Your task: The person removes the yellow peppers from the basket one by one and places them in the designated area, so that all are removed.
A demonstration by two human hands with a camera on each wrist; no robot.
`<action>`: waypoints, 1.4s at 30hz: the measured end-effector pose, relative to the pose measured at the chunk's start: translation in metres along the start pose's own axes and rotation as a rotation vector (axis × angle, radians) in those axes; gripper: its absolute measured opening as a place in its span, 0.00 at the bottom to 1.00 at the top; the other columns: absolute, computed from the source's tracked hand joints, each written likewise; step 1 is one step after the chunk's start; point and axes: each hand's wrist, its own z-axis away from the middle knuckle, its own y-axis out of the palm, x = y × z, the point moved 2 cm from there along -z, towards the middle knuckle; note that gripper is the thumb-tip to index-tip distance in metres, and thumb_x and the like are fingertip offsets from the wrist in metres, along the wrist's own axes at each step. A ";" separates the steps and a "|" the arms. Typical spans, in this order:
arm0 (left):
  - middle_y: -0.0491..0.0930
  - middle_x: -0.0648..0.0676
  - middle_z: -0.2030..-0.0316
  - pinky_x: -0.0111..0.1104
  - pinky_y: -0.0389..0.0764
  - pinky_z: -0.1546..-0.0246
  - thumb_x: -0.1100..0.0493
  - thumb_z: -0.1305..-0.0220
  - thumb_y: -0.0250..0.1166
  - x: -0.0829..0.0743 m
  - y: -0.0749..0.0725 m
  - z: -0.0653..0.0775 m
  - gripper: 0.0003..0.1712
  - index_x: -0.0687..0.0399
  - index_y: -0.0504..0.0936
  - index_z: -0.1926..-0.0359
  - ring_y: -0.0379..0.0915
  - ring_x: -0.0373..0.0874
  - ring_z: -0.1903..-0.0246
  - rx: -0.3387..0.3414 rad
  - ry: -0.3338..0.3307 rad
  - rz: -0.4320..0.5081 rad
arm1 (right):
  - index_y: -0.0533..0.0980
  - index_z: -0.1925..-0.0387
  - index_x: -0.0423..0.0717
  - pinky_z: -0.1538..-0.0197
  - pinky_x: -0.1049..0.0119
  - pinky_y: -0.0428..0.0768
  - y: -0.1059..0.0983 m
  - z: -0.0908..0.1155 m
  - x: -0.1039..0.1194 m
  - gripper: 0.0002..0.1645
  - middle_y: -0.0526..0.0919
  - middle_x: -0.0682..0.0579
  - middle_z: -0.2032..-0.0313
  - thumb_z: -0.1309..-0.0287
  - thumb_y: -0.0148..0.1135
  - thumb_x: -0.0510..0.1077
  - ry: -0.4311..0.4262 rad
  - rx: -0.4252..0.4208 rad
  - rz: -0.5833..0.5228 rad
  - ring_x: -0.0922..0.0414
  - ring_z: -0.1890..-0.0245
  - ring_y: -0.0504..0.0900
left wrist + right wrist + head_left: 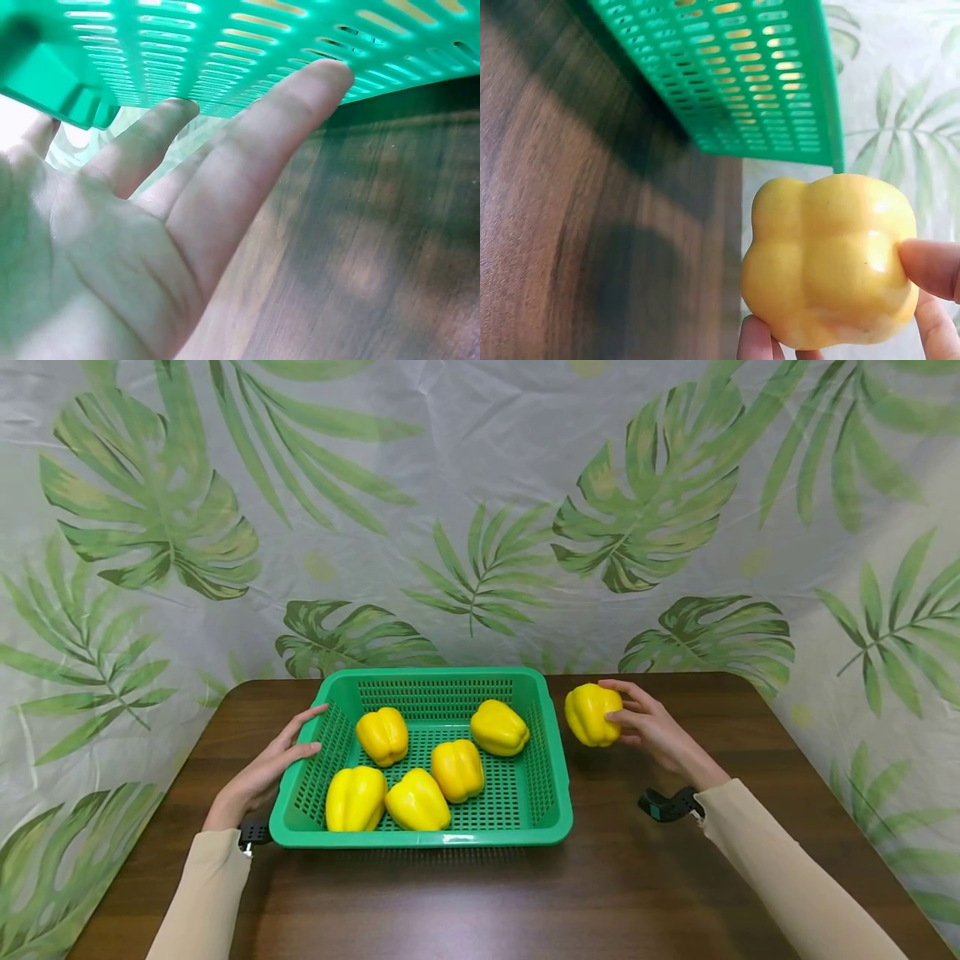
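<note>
Clear of the table, a yellow bell pepper [592,715] is held in my right hand [651,722], just right of the green plastic basket [558,777]. The right wrist view shows the thumb on one side of the pepper [832,259] and fingertips around its other sides. My left hand [272,768] rests at the basket's left rim, thumb and a fingertip over the edge. Nearly straight fingers [247,165] touch the slotted outer wall [202,45] in the left wrist view. Several yellow bell peppers [457,771] lie inside the basket.
The basket stands on a dark brown wooden table [420,902], near its back edge. Behind the table hangs a pale curtain [480,485] with green leaf prints. A black strap [667,806] hangs at the right wrist.
</note>
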 end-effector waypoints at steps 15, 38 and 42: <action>0.41 0.68 0.30 0.47 0.78 0.56 0.59 0.25 0.47 -0.001 -0.002 -0.001 0.36 0.38 0.41 0.25 0.72 0.54 0.48 0.004 0.002 -0.053 | 0.52 0.28 0.45 0.46 0.42 0.69 -0.002 -0.009 -0.024 0.35 0.56 0.30 0.37 0.33 0.52 0.39 0.014 -0.031 0.039 0.45 0.48 0.70; 0.42 0.68 0.31 0.47 0.79 0.56 0.59 0.25 0.46 -0.001 -0.005 -0.002 0.35 0.38 0.42 0.25 0.74 0.50 0.50 0.020 0.006 -0.052 | 0.54 0.28 0.45 0.45 0.45 0.70 0.002 -0.021 -0.044 0.35 0.55 0.31 0.34 0.33 0.52 0.37 0.065 -0.089 0.118 0.39 0.40 0.62; 0.43 0.69 0.31 0.48 0.78 0.57 0.59 0.25 0.46 0.000 -0.005 -0.002 0.35 0.37 0.42 0.25 0.75 0.51 0.50 0.026 0.005 -0.030 | 0.53 0.27 0.47 0.44 0.43 0.68 0.004 -0.020 -0.043 0.36 0.54 0.30 0.34 0.33 0.53 0.38 0.066 -0.081 0.136 0.38 0.40 0.62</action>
